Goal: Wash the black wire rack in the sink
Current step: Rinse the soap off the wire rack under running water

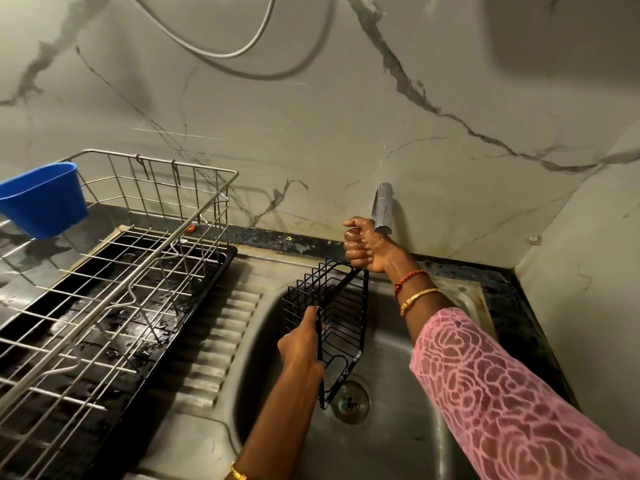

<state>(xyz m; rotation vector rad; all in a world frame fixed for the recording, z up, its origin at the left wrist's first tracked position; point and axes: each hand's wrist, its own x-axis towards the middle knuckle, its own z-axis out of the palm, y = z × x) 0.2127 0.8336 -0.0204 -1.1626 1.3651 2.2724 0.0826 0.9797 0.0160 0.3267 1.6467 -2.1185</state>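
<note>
Left hand (pixel 300 344) gripped the black wire rack (pixel 329 323) upright over the stainless steel sink (pixel 398 427), likely to catch water, while right hand (pixel 363 247), fingers curled, touched the grey tap spout (pixel 382 209).

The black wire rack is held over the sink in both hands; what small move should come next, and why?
Probably tilt the black wire rack so its far end sits right beneath the tap. The right hand grips the top corner just under the spout, the left hand grips the near edge, and most of the rack hangs over the sink basin, away from the spout.
</note>
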